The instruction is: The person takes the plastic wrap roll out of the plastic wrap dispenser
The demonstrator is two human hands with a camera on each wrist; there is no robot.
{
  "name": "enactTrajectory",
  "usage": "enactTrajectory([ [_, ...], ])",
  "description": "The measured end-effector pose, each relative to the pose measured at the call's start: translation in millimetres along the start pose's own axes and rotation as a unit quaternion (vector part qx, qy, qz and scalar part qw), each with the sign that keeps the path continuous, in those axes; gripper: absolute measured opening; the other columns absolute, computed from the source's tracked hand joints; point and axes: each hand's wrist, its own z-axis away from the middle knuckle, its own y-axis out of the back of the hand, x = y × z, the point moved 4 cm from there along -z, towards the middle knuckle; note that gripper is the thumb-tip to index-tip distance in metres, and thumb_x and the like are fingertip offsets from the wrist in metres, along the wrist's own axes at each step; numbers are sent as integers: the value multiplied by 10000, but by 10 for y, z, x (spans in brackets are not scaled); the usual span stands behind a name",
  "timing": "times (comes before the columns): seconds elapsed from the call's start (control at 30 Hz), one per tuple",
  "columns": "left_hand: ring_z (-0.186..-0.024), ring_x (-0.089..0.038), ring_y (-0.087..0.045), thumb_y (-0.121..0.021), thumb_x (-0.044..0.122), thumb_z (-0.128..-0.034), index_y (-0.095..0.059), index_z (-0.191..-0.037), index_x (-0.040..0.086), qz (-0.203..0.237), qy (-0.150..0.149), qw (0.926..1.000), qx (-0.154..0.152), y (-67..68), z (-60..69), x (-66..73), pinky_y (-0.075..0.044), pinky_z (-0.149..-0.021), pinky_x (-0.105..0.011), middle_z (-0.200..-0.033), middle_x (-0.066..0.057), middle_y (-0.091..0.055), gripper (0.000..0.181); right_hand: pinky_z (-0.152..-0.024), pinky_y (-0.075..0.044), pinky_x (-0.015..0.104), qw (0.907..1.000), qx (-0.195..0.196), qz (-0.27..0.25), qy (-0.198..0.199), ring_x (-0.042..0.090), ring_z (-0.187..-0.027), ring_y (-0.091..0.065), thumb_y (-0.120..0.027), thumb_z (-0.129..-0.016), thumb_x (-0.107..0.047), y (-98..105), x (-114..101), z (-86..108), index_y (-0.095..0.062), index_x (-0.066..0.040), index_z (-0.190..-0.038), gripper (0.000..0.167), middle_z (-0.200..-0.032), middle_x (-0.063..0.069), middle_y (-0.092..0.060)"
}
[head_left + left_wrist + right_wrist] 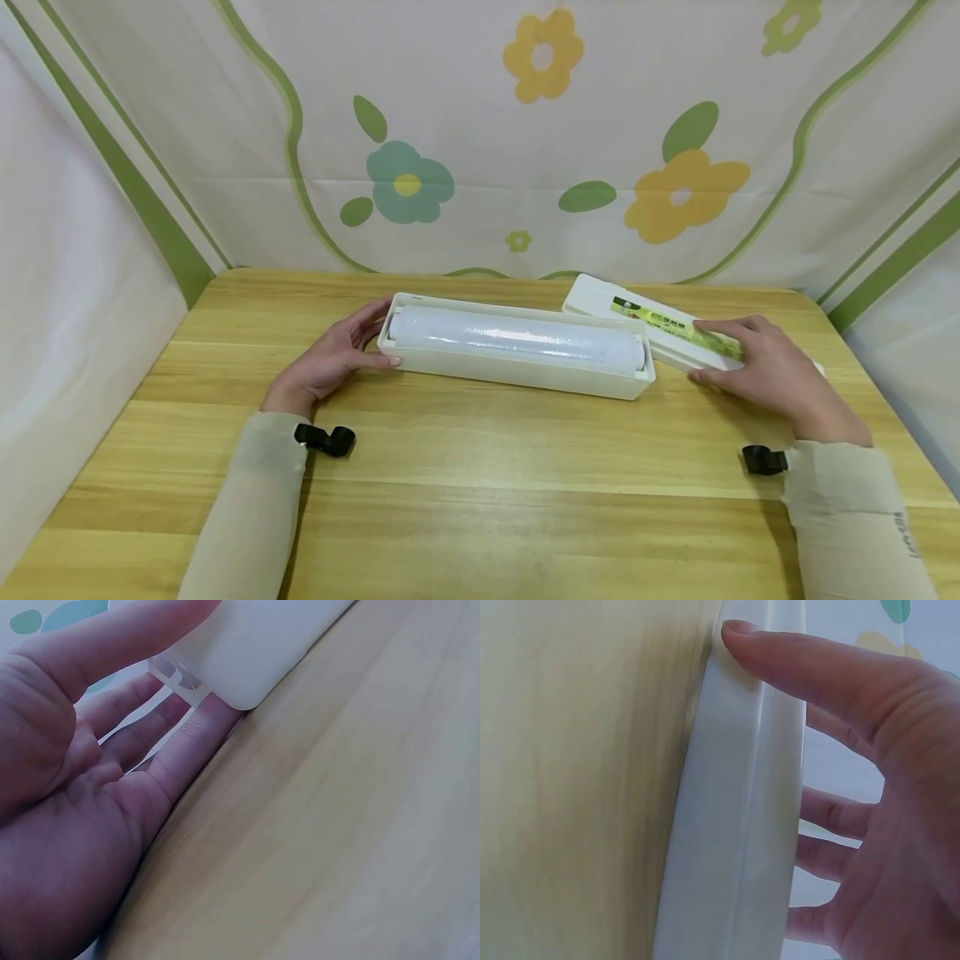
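A long white box [510, 372] rests on the wooden table, its top off. Inside it lies a roll of cling film [517, 336], shiny and pale. My left hand [330, 358] grips the box's left end, thumb on the front wall and fingers round the back. To the right, partly behind the box, the white lid [600, 297] lies at a slant with a green and yellow label [660, 321]. Across its width, my right hand [780, 375] holds the lid, thumb [802, 671] on the near edge and fingers on the far one.
The wooden table [480, 500] reaches back to a white curtain [480, 108] printed with flowers and leaves. More white cloth hangs at both sides. A small black camera mount [326, 439] sticks out from the left sleeve, and another mount [763, 459] from the right.
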Motion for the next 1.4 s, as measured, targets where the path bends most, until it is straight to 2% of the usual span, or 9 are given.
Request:
enactTrajectory([
  [0.17, -1653, -257, -249, -842, 8, -900, -274, -1726, 217, 46, -30, 10000, 0, -3, -10, 6, -376, -1184, -170, -1785, -6, -286, 1025, -983, -429, 782, 9999, -68, 79, -63, 591, -1328, -453, -873, -892, -492, 9, -7, -1, -555, -102, -1564, 840, -1499, 402, -434],
  [0.3, -1650, -262, -257, -845, 9, -898, -274, -1725, 212, 44, -34, 10000, -6, -10, -7, 11, -388, -1156, -145, -1784, -13, -290, 1026, -1000, -424, 772, 9994, 289, 89, 139, 580, -1343, -454, -864, -903, -480, 40, -96, -1, -619, -69, -1498, 764, -1491, 379, -486],
  [0.5, -1651, -258, -258, -847, 16, -899, -283, -1723, 220, 63, -32, 10000, 6, -15, -17, -8, -384, -1165, -152, -1783, -7, -292, 1019, -1008, -444, 713, 9904, 1177, -167, 703, 528, -1302, -543, -850, -942, -344, 162, -489, 0, -710, -45, -1377, 545, -1413, 287, -617],
  [0.73, -1649, -272, -263, -857, 25, -892, -290, -1720, 219, 93, -43, 9999, -17, -27, -31, -19, -400, -1131, -132, -1778, -21, -300, 1022, -941, -532, 600, 9757, 1568, -471, 1454, 398, -1177, -673, -922, -860, -245, 127, -988, -47, -788, -92, -1257, 446, -1262, 154, -731],
  [0.87, -1649, -262, -263, -857, 25, -891, -287, -1721, 226, 114, -36, 9999, 0, -28, -41, -25, -397, -1147, -142, -1779, -11, -300, 1027, -834, -566, 511, 9654, 1610, -570, 1969, 316, -1044, -734, -953, -815, -225, 54, -1158, -85, -808, -122, -1212, 435, -1180, 106, -778],
  [0.93, -1649, -261, -263, -857, 21, -891, -285, -1722, 227, 116, -21, 9999, 6, -27, -40, -30, -393, -1170, -163, -1781, -9, -298, 1030, -805, -568, 475, 9642, 1538, -546, 2088, 270, -984, -737, -961, -804, -237, 12, -1210, -99, -811, -137, -1206, 440, -1166, 86, -788],
  [1.07, -1646, -237, -269, -858, 13, -887, -288, -1721, 233, 149, 34, 9999, 22, -28, -39, -39, -391, -1171, -162, -1778, 10, -304, 1034, -813, -564, 458, 9679, 1363, -422, 2068, 232, -956, -709, -976, -786, -314, -63, -1256, -121, -821, -147, -1196, 469, -1151, 63, -792],
  [1.4, -1647, -256, -264, -852, 4, -889, -295, -1719, 225, 192, -50, 9998, 3, -23, -43, -26, -410, -1110, -112, -1780, -7, -299, 1024, -875, -552, 514, 9738, 1201, 54, 1930, 313, -1005, -706, -977, -764, -438, -78, -1349, -161, -826, -122, -1225, 579, -1154, 94, -808],
])
